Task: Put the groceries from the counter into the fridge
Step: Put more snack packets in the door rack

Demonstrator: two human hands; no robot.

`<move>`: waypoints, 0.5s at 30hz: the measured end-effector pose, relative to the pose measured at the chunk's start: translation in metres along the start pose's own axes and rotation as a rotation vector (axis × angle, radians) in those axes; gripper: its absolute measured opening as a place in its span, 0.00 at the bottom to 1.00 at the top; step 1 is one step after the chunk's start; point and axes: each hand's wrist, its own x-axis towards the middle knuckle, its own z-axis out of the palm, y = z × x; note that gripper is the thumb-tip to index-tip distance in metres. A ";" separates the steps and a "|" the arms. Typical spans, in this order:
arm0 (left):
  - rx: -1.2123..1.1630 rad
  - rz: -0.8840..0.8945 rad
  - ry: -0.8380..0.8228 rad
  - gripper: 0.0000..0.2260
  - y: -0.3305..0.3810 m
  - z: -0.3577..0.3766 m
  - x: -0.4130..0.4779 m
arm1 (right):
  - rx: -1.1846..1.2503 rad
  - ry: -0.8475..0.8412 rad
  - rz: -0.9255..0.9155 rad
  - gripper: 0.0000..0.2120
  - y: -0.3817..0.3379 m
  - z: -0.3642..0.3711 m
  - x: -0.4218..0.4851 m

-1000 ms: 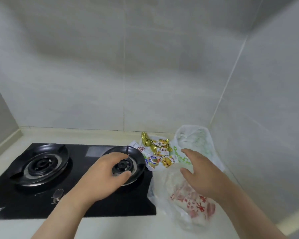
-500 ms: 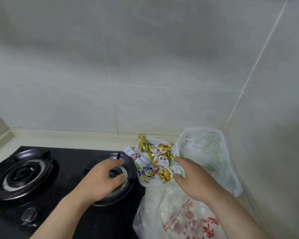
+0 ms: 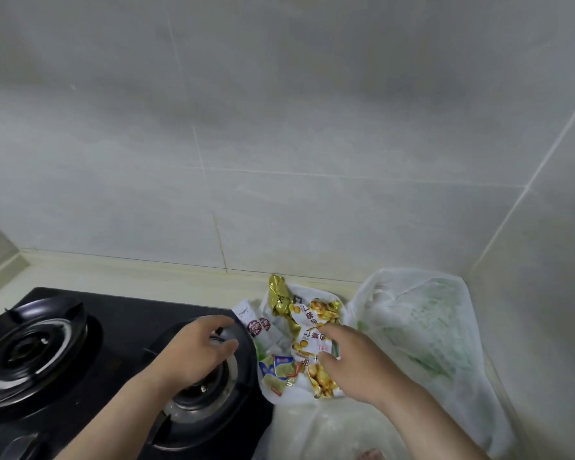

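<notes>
- Counter, back-right corner: snack packets heaped, awaiting the fridge.
- Left hand: relaxed, empty, over hob burner.
- Right hand: on one packet, likely to lift; grip untellable.

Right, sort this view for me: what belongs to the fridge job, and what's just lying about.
Job: snack packets, right hand on them; bag of greens; front plastic bag.
Lying about: gas hob; left burner; right burner, left hand over it; tiled wall.
</notes>
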 end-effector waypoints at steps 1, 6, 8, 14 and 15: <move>0.012 -0.015 0.003 0.20 -0.002 0.002 0.009 | 0.021 -0.010 0.013 0.24 0.003 0.002 0.006; 0.025 -0.002 -0.018 0.16 -0.011 0.011 0.061 | 0.064 -0.064 0.061 0.23 0.015 0.016 0.039; 0.014 -0.009 -0.022 0.19 -0.013 0.014 0.083 | 0.071 -0.083 0.074 0.23 0.020 0.022 0.051; 0.081 -0.016 -0.105 0.22 -0.035 0.028 0.139 | 0.046 -0.103 0.104 0.21 0.032 0.041 0.073; 0.100 -0.015 -0.135 0.23 -0.039 0.031 0.146 | 0.047 -0.102 0.108 0.20 0.034 0.044 0.075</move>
